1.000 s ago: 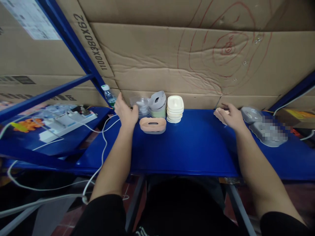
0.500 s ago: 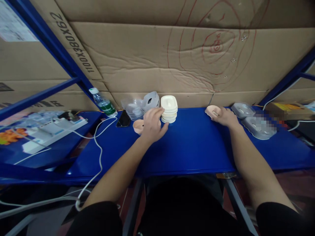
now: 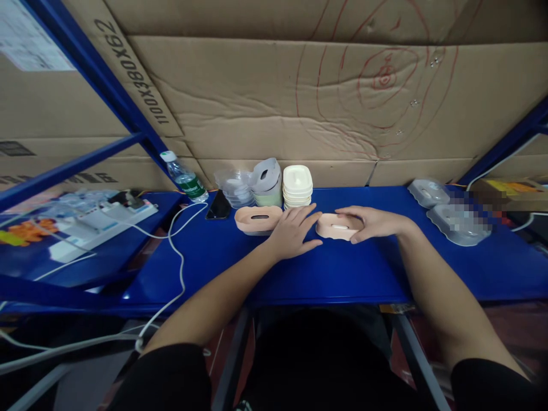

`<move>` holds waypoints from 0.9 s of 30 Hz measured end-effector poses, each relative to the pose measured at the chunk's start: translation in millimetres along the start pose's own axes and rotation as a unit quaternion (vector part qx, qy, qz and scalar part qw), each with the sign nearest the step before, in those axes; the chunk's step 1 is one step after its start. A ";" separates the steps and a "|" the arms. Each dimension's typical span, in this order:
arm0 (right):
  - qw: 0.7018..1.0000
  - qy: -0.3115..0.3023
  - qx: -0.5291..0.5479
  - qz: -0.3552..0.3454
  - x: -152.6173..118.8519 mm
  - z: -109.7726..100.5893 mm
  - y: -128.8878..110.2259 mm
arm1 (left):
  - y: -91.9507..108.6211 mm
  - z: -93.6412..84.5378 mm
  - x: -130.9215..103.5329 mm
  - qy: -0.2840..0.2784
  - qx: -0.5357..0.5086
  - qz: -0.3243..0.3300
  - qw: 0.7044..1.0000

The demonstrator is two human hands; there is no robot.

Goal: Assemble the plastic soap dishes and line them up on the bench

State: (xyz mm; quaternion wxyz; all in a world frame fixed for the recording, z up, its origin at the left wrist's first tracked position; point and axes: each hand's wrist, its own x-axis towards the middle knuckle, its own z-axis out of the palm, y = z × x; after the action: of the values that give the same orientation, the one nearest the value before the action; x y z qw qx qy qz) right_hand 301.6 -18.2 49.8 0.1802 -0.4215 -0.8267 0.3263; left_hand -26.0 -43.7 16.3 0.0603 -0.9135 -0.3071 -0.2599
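The right hand [image 3: 379, 221] grips a slotted peach tray [image 3: 330, 233] by its right end, thumb opposite fingers, over the blue table [image 3: 325, 279] (whether resting on it, I cannot tell); the left hand [image 3: 291, 235], fingers spread and grasping nothing, is between that tray and another peach container [image 3: 247, 220].

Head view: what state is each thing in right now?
Right hand, gripping a peach piece
Left hand, open, fingers spread
Peach piece, held
Second peach piece, open side up
Cream pieces, stacked
Clear cups, stacked
Bottle, capped
Phone, lying flat, screen dark
Power strip, plugs in
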 end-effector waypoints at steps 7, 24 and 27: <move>0.999 -0.013 0.000 -0.052 8.6 22.1 -20.9 | -1.5 8.5 -3.1 -0.063 -0.024 -0.018 0.998; 0.982 0.017 0.182 -0.048 8.3 18.0 -40.4 | -9.0 6.2 -2.2 -0.016 -0.031 -0.013 0.999; 0.976 0.063 0.206 -0.039 8.9 17.3 -43.6 | -14.5 1.2 -2.1 0.028 -0.022 -0.012 0.999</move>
State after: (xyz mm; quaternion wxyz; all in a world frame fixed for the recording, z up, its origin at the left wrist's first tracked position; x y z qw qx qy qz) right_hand 261.2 -36.5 67.6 0.3277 -0.3625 -0.7442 0.4554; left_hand -35.5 -32.8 13.5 0.0458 -0.9034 -0.3104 -0.2923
